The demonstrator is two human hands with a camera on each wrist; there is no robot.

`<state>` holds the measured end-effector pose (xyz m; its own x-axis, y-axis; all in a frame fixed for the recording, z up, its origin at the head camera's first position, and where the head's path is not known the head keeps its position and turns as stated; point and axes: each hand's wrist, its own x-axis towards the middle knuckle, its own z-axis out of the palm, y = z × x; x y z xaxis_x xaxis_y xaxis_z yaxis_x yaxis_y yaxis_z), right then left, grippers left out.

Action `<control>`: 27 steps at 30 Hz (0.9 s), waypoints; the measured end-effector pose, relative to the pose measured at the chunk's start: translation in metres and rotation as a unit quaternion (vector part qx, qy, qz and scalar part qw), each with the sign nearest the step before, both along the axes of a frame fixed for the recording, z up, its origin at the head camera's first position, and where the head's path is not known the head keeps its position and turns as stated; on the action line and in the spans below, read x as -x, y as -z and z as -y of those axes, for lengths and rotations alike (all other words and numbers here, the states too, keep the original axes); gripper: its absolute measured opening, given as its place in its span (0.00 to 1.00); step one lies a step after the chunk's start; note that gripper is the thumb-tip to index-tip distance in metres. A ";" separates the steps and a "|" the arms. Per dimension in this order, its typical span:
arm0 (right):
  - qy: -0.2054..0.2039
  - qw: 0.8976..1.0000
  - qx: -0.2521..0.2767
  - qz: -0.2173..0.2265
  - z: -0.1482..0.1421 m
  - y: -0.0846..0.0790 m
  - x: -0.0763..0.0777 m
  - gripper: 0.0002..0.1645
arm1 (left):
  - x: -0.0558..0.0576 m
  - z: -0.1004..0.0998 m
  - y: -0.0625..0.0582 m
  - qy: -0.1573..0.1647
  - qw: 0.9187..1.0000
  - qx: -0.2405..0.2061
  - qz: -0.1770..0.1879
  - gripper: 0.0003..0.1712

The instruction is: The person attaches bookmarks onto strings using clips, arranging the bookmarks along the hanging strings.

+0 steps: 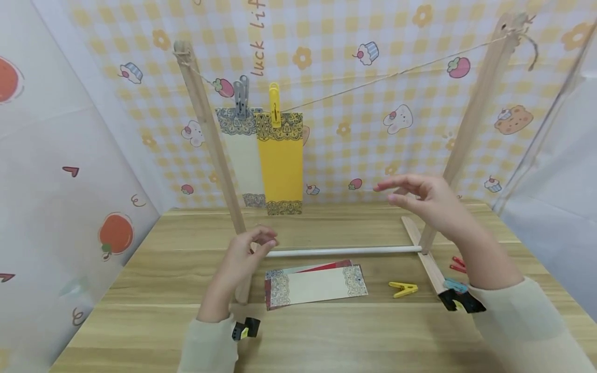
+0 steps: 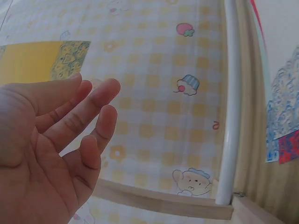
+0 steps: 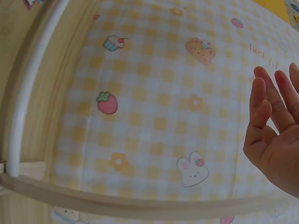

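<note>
My left hand (image 1: pixel 244 254) hovers by the foot of the left wooden post, fingers loosely bent and holding nothing. In the left wrist view that hand (image 2: pixel 65 135) is relaxed, with the yellow card behind its fingertips. My right hand (image 1: pixel 426 202) is raised before the right post, also holding nothing. From the string (image 1: pixel 354 91) hang a cream card (image 1: pixel 243 160) under a grey clothespin (image 1: pixel 241 98) and a yellow card (image 1: pixel 281 168) under a yellow clothespin (image 1: pixel 274 106); their edges overlap. Several patterned cards lie stacked below, a cream card (image 1: pixel 322 286) on top.
A yellow clothespin (image 1: pixel 403 289) lies right of the stack. Red clothespins (image 1: pixel 458 264) and a blue clothespin (image 1: pixel 455 285) lie near my right forearm. A white rod (image 1: pixel 345 252) joins the left post (image 1: pixel 210 129) and right post (image 1: pixel 480 109). A checked cloth (image 1: pixel 354 155) hangs behind.
</note>
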<state>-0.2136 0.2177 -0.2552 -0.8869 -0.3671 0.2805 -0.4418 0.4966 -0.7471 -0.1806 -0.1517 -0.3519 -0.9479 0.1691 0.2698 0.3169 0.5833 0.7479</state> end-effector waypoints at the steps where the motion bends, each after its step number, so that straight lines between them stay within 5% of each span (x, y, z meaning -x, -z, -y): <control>1: 0.004 1.000 -0.003 0.007 -0.006 0.006 -0.001 0.17 | 0.000 -0.002 0.002 0.006 1.000 0.007 0.007 0.11; 5: 0.020 0.999 -0.027 0.032 -0.025 0.029 -0.006 0.18 | -0.001 -0.010 0.009 0.030 0.998 0.039 0.028 0.12; 11: -0.014 0.998 -0.061 0.019 -0.047 0.061 -0.009 0.15 | -0.002 -0.024 0.018 0.072 0.995 0.054 0.047 0.13; 16: -0.033 0.996 -0.047 0.074 -0.053 0.083 -0.010 0.14 | 0.000 -0.038 0.024 0.099 0.991 0.064 0.060 0.15; 27: -0.153 0.974 -0.068 0.152 -0.055 0.114 -0.011 0.16 | 0.002 -0.063 0.032 0.131 0.981 0.125 0.064 0.17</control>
